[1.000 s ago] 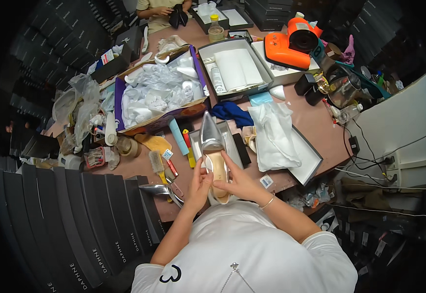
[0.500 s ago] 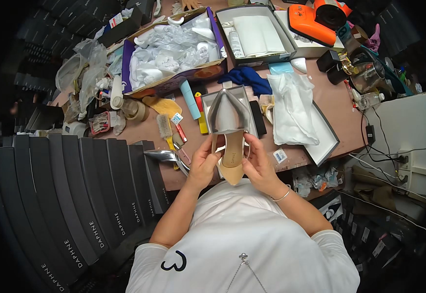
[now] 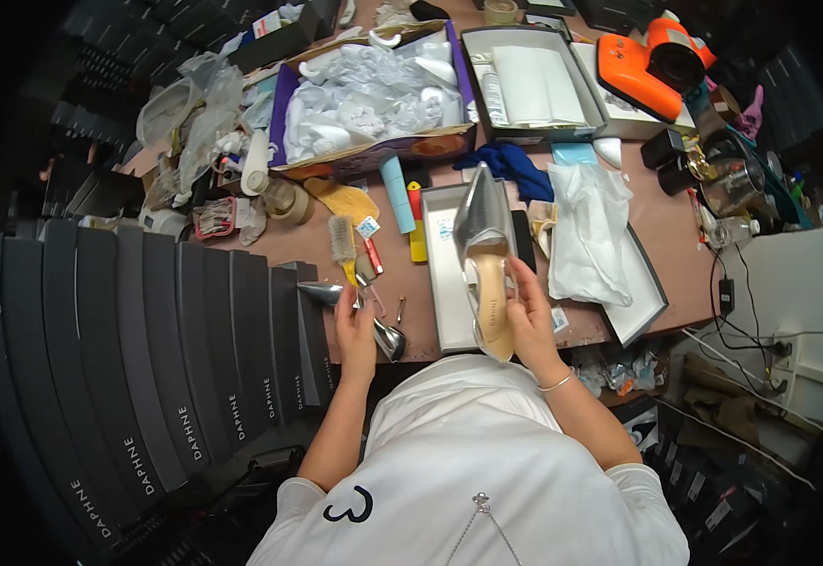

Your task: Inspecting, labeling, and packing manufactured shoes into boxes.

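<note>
My right hand [image 3: 530,316] grips a silver pointed shoe [image 3: 483,212] by its heel end, with the beige insole facing up and the toe pointing away from me. The shoe hangs over an open grey-white shoebox [image 3: 448,283]. At the table's left front edge lies a second silver shoe [image 3: 391,341]. My left hand [image 3: 356,325] reaches over this one's middle, fingers stretched and thumb apart. Whether the fingertips touch it is hard to see. Just beyond the left hand are a brush with a yellow handle [image 3: 343,241] and a small red tube [image 3: 374,256].
Dark shoeboxes [image 3: 152,358] stand in a row at the left. A purple carton [image 3: 374,156] of crumpled wrapping and a box with white sheets [image 3: 532,85] stand at the back. White tissue paper [image 3: 589,236] lies over a box lid [image 3: 640,292]. An orange device [image 3: 633,75] sits at the far right.
My left hand has let go of the first shoe and moved left to the second one. The right hand alone now holds the first shoe, tilted somewhat sideways. The view has shifted slightly.
</note>
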Available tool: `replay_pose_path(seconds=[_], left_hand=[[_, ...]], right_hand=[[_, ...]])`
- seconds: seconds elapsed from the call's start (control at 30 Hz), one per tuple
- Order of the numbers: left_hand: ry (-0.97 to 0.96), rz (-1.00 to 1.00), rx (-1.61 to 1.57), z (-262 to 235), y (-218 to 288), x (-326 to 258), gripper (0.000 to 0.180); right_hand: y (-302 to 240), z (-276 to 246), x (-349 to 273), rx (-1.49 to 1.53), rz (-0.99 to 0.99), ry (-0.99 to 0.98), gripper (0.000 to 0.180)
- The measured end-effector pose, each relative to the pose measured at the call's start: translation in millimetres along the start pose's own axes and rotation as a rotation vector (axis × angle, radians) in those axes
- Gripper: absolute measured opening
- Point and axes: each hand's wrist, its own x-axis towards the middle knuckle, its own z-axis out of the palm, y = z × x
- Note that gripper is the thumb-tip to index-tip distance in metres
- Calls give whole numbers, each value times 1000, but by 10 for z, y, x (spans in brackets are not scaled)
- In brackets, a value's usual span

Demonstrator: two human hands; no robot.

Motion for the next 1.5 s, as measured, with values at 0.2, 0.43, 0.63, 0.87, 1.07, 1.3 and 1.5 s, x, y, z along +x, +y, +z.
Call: replay_pose_path(seconds=[0.2,0.43,0.63,0.87,1.07,1.3,1.5], left_hand=[[-250,-399,213,-554,-914,-219,32],[-109,220,494,-39,-247,-202,25],[243,-555,-443,168,-708,-169,48],[9,-382,-642,237,-522,-214,34],[-40,44,-206,73,131,-396,42],[127,194,181,145,-42,-311,48],[-424,-578,-593,158,142,-405,57]], right_hand=[[580,-81,244,-283,148,-37,70],[1027,-57,386,-476,136,-144,74],[960,-28,433,-408,245,-80,73],[675,13,278,-346,128,-85,68],[178,128,160,-218,-55,-139,63],[84,296,238,-89,-38,-153,66],[-38,440,336,-203,-302,-426,57]])
